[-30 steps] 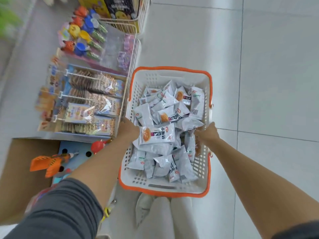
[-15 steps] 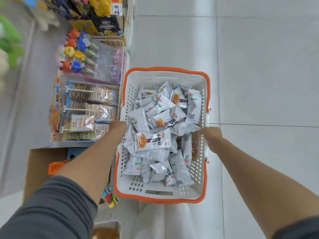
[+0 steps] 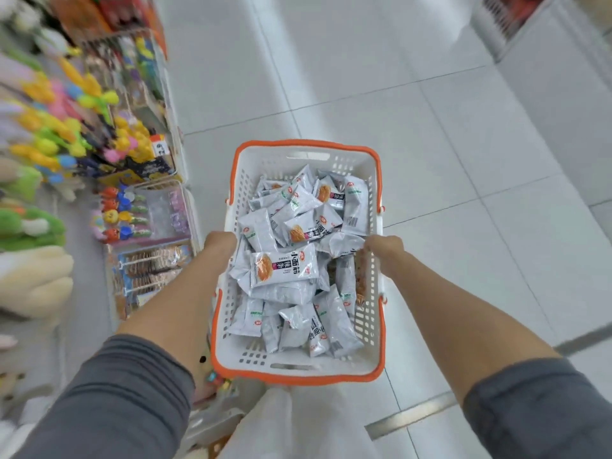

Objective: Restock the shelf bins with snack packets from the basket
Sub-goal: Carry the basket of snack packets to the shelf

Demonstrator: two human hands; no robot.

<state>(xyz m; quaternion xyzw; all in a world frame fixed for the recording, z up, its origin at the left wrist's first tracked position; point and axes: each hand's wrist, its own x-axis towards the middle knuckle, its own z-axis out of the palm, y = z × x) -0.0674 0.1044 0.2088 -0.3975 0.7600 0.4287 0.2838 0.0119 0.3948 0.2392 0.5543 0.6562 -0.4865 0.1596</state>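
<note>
We hold the basket (image 3: 306,144) out in front with both hands, one on each long side. Left hand (image 3: 219,248) grips the left rim about midway along, right hand (image 3: 385,250) grips the right rim opposite. Both sets of fingers curl over the edge, and the fingertips are hidden by the rim and the load. The basket is white perforated plastic with an orange rim, roughly level, above the pale tiled floor (image 3: 463,160). The packets (image 3: 284,271) are all in the basket: a loose heap of silver-grey sachets with an orange food print, covering most of the bottom. One lies face up on top near the middle, between our hands. A few at the far end lean on the far and right walls. The shelf (image 3: 178,134) runs along our left, just beside the basket, and motion blur makes it soft. On it we see bright plastic toys (image 3: 49,127), a clear bin (image 3: 165,210) with small figures at its left end, and below that clear packs (image 3: 152,266) hanging on pegs. We can't make out any packets like ours in the shelf bins. Grey sleeves (image 3: 116,402) are pushed up on both forearms.
</note>
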